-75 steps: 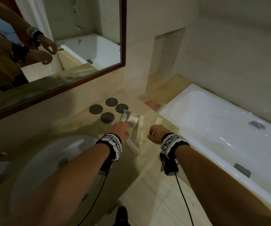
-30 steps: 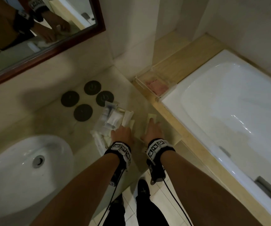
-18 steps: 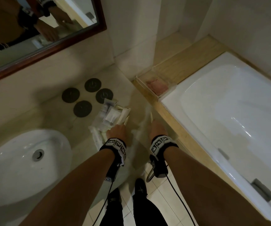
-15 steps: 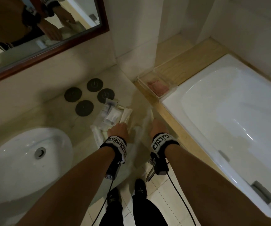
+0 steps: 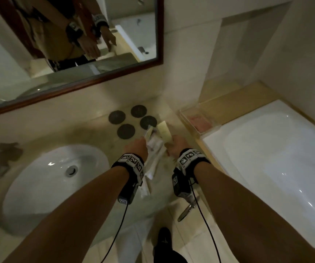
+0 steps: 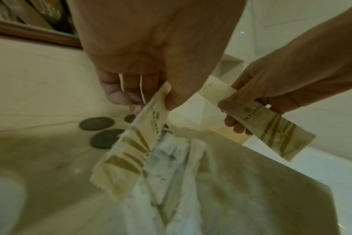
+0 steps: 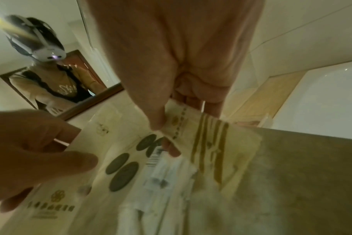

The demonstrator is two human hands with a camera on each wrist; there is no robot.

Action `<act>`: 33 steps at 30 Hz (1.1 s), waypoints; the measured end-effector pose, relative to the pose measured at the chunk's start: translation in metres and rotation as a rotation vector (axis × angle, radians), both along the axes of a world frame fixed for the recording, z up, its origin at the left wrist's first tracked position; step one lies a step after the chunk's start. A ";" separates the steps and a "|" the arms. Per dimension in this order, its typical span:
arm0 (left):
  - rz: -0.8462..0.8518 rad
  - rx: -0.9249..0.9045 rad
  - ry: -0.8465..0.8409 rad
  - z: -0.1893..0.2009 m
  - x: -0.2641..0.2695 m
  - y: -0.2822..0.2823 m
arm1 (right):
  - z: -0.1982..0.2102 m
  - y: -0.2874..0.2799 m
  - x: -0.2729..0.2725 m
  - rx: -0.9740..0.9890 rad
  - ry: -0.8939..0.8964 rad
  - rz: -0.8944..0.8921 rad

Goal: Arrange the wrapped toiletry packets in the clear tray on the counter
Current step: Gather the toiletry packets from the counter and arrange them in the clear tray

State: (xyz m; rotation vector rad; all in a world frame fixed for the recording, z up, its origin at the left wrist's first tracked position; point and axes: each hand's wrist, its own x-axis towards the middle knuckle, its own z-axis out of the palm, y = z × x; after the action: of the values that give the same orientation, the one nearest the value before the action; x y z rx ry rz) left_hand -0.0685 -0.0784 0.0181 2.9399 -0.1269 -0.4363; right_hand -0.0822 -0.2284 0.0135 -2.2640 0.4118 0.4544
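Both hands hover over a heap of wrapped packets (image 5: 153, 149) on the beige counter. My left hand (image 5: 136, 147) pinches a cream packet with gold stripes (image 6: 135, 143) between thumb and fingers, its lower end hanging over the heap (image 6: 171, 160). My right hand (image 5: 175, 143) pinches a matching cream packet (image 7: 211, 143), also raised off the counter. The two hands are a short way apart. The clear tray (image 5: 186, 117) sits to the far right, by the tub corner, with a pink item inside it.
Several dark round coasters (image 5: 126, 130) lie just behind the heap. A white basin (image 5: 39, 186) is sunk into the counter on the left. A white bathtub (image 5: 276, 158) runs along the right. A framed mirror (image 5: 77, 86) hangs on the wall behind.
Each hand has lifted a cream packet off the counter; a second ago both were low on the heap. The head view has tilted up, showing more of the mirror.
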 end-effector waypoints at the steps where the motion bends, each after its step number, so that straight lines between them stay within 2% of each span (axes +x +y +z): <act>1: 0.008 0.005 -0.008 0.005 -0.002 0.015 | 0.006 0.013 -0.001 0.034 -0.004 0.045; 4: 0.077 0.013 -0.012 0.021 -0.013 0.064 | 0.028 0.059 -0.004 0.094 0.006 0.207; 9: 0.209 0.022 -0.019 0.047 -0.046 0.168 | 0.060 0.155 -0.024 0.213 -0.043 0.331; 14: 0.358 0.063 -0.022 0.070 -0.100 0.278 | 0.080 0.256 -0.056 0.435 0.092 0.476; 18: 0.420 0.033 -0.052 0.077 -0.152 0.361 | 0.078 0.337 -0.083 0.376 0.156 0.648; 24: 0.550 0.032 -0.019 0.074 -0.209 0.468 | 0.077 0.449 -0.125 0.296 0.149 0.744; 30: 0.679 0.033 -0.023 0.077 -0.243 0.542 | 0.076 0.534 -0.133 0.053 0.037 0.941; 33: 0.751 -0.033 -0.012 0.073 -0.249 0.572 | 0.071 0.567 -0.127 -0.023 -0.018 1.010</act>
State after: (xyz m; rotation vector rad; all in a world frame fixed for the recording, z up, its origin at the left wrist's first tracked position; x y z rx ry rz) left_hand -0.3174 0.4931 0.0916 2.6798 0.9176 -0.2851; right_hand -0.2095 0.3381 0.0845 -2.3563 -0.7920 0.9123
